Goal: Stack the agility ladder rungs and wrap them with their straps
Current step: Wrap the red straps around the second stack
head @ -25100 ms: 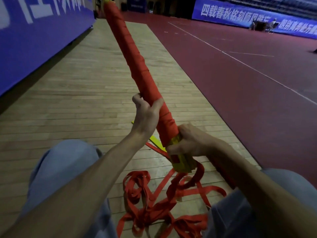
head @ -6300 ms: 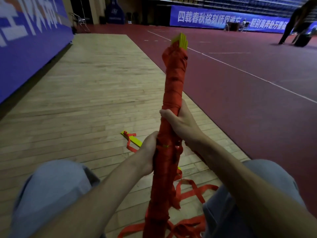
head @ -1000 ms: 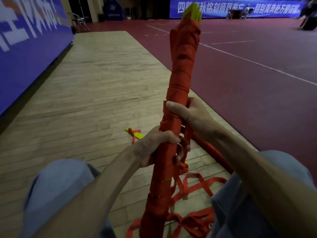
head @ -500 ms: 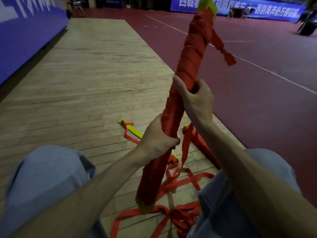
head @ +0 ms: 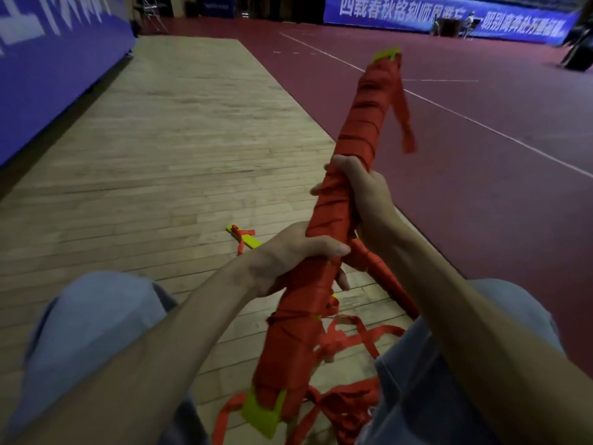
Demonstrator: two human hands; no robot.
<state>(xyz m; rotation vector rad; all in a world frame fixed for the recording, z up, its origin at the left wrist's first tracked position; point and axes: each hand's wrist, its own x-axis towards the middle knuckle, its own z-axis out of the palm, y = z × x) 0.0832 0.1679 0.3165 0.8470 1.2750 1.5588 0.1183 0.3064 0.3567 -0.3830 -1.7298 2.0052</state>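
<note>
**Strap-wrapped bundle of ladder rungs held in both hands**

Looking down over a seated person's lap. Held up at a slant, rising away to the right above a wooden floor (head: 176, 139): a long bundle of yellow rungs (head: 362, 123), wound almost end to end in red strap (head: 301, 335), with yellow ends poking out at bottom and top.

Gripped around the middle by the left hand (head: 288, 255), fingers curled round the wrapping. Gripped just above by the right hand (head: 359, 194), fingers closed round the far side.

Near the top, a loose strap end (head: 402, 117) hanging free in the air. Low down, between blue-trousered knees (head: 90, 332), a tangle of loose strap (head: 340, 409) on the boards.

Further off, flat on the wood, a single yellow rung (head: 247, 240) with strap knotted at its end. Under the right forearm, another red-wrapped length (head: 372, 264) on the floor, partly hidden. To the right, dark red court flooring (head: 481, 187); to the left, a blue banner (head: 48, 75).
</note>
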